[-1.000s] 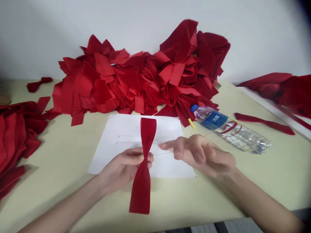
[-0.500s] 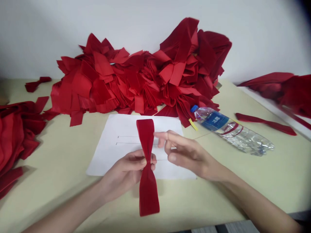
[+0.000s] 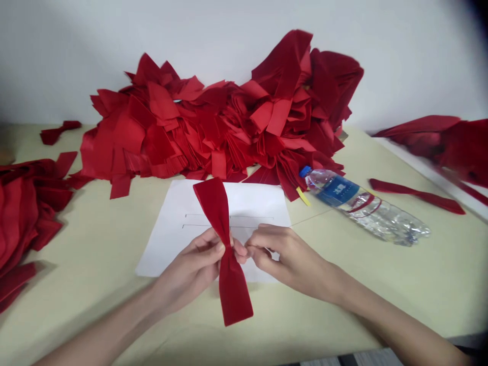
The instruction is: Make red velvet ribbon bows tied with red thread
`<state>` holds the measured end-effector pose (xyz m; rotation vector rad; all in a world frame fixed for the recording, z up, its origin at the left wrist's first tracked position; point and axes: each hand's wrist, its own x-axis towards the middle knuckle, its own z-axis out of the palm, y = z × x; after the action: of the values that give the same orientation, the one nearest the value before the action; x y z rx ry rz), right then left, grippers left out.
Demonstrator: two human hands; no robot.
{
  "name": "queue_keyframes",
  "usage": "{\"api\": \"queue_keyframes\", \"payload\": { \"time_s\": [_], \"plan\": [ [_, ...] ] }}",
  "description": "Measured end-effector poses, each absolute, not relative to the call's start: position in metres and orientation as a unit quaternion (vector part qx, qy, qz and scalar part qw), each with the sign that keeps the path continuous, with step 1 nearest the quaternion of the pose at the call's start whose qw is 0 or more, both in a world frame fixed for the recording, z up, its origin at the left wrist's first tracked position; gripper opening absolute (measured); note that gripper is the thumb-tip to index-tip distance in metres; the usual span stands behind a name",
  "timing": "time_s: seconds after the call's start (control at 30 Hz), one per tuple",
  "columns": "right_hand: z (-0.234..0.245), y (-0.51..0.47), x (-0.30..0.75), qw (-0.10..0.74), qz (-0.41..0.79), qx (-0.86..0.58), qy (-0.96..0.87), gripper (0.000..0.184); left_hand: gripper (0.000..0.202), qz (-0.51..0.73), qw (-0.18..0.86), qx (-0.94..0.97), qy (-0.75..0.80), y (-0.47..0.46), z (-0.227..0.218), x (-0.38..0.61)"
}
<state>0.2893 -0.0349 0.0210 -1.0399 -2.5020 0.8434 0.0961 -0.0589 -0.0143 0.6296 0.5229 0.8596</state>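
Pinching: one red velvet strip (image 3: 214, 204), gathered at its narrow waist above a white paper sheet (image 3: 259, 201), clenched by the left hand (image 3: 188, 264) and right hand (image 3: 282, 251) from either side. Far: heaped red velvet pieces (image 3: 213, 122). Right of sheet: crumpled plastic water bottle (image 3: 362, 203), lying on cream table (image 3: 419, 290).

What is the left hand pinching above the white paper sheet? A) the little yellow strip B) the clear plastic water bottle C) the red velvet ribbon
C: the left hand pinches the narrow middle of the red velvet ribbon over the white paper sheet, with the right hand close beside it.
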Motion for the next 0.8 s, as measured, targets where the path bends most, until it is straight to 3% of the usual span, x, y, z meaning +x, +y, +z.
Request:
{"api": "queue_keyframes", "payload": {
  "time_s": [0.23,0.47,0.8],
  "plan": [
    [0.014,-0.035,0.29,0.186,0.286,-0.401,-0.85,0.021,0.014,0.404,0.828,0.298,0.25,-0.059,-0.014,0.097],
    [0.018,-0.03,0.297,0.177,0.457,-0.349,-0.799,0.019,0.014,0.395,0.82,0.318,0.267,-0.055,-0.016,0.092],
    [0.017,-0.023,0.305,0.295,0.683,-0.153,-0.65,0.029,0.009,0.328,0.848,0.328,0.259,-0.063,-0.016,0.098]
  ]
}}
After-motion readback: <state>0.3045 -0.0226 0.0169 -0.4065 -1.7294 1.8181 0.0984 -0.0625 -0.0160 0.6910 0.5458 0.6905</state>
